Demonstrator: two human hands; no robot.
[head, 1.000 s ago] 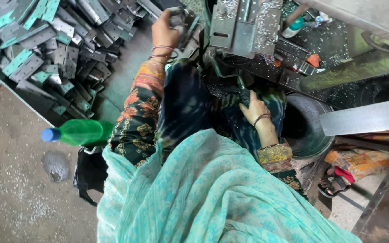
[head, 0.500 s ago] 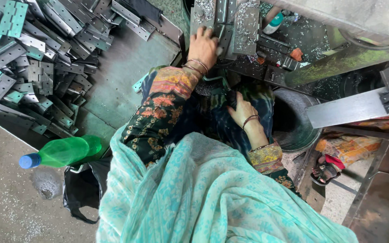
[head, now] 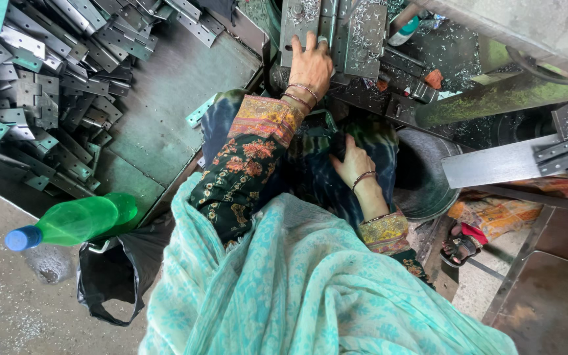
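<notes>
The left hand [head: 311,64] lies flat, fingers spread, on a grey metal hinge plate [head: 300,23] strewn with shavings; the right hand [head: 351,162] rests loosely open on dark cloth [head: 310,171], grasping nothing.

Dull grey metal hinges [head: 41,98], glossy plastic bottle [head: 77,220]

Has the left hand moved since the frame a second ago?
Yes. The left hand has left the pile of metal hinges and gone rightward onto the grey metal plates on the machine, where it now rests flat.
</notes>
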